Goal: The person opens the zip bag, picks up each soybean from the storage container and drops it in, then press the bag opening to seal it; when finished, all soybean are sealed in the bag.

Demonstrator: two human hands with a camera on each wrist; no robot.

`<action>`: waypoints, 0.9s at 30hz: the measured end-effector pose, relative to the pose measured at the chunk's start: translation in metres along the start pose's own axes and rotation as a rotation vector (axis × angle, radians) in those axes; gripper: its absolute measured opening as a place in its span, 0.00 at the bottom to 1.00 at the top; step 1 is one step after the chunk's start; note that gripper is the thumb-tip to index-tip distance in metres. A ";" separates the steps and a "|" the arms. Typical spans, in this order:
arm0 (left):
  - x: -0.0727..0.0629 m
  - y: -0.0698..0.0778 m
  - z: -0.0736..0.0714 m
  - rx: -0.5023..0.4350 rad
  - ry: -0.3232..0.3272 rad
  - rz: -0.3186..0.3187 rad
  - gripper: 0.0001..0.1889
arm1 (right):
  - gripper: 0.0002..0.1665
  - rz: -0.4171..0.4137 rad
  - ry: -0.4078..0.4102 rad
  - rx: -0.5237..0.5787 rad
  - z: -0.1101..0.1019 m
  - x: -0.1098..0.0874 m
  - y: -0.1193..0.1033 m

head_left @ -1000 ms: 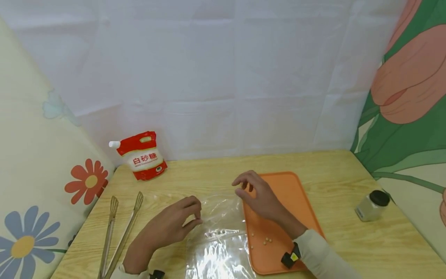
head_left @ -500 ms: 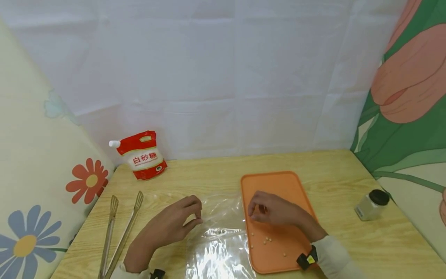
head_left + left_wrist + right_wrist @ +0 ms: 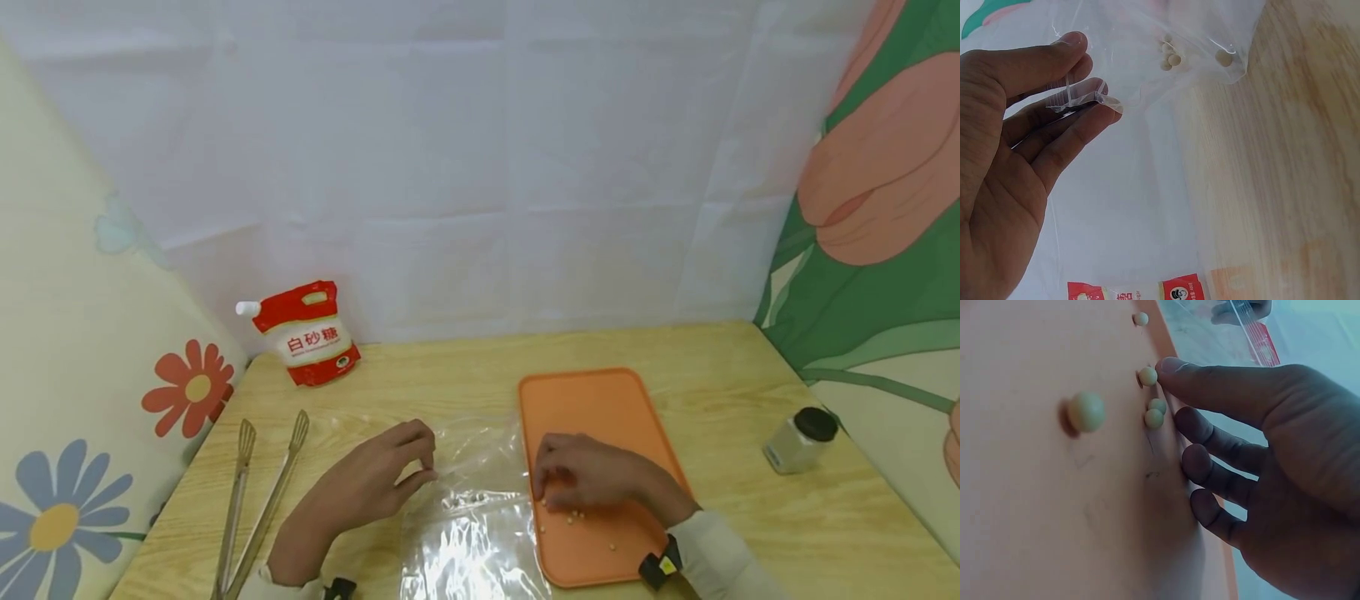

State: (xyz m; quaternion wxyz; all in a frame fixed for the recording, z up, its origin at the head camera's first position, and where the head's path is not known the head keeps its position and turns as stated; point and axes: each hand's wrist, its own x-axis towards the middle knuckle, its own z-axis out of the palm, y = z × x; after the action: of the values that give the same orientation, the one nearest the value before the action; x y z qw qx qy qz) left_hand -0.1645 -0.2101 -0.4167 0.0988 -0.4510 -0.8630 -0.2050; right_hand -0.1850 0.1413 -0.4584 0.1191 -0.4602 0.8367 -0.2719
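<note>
My left hand (image 3: pixel 367 479) holds the mouth edge of a clear zip bag (image 3: pixel 472 546) between thumb and fingers. Several small pale balls (image 3: pixel 1174 60) lie inside the bag in the left wrist view. The right hand (image 3: pixel 588 472) is low over an orange tray (image 3: pixel 592 396), its fingers bent downward. In the right wrist view, the thumb tip is right beside one pale ball (image 3: pixel 1148 376), and nothing is seen held. More loose pale balls, among them a nearer one (image 3: pixel 1087 412), rest on the tray surface. The right index finger is mostly hidden behind the thumb.
Metal tongs (image 3: pixel 281 479) lie spread at the left of the wooden table (image 3: pixel 435 375). A red and white spouted sugar pouch (image 3: pixel 311 337) stands at the back left. To the right is a jar (image 3: pixel 791 450) with a black lid.
My right hand has moved from above the bag and the tray's left edge, right and down, to the pale balls on the tray. The left hand keeps its place on the bag.
</note>
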 end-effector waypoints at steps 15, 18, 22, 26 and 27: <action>0.000 -0.001 0.002 0.015 -0.022 -0.023 0.14 | 0.04 -0.009 0.013 0.046 0.006 0.002 0.007; 0.000 -0.002 0.001 0.022 -0.024 -0.027 0.14 | 0.03 -0.001 0.019 0.051 0.005 0.002 0.005; 0.000 -0.001 0.001 0.022 -0.020 -0.022 0.14 | 0.03 0.011 0.018 0.051 0.004 0.002 0.005; 0.001 -0.002 0.000 0.016 -0.018 -0.010 0.14 | 0.04 0.029 0.007 0.047 0.005 0.002 0.007; 0.001 -0.002 0.000 0.016 -0.016 -0.007 0.14 | 0.04 0.032 0.002 0.051 0.006 0.003 0.008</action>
State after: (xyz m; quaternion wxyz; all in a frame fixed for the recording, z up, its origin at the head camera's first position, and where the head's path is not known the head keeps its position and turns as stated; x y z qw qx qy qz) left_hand -0.1663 -0.2101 -0.4171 0.0948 -0.4489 -0.8669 -0.1948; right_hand -0.1891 0.1404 -0.4673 0.1341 -0.4433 0.8369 -0.2917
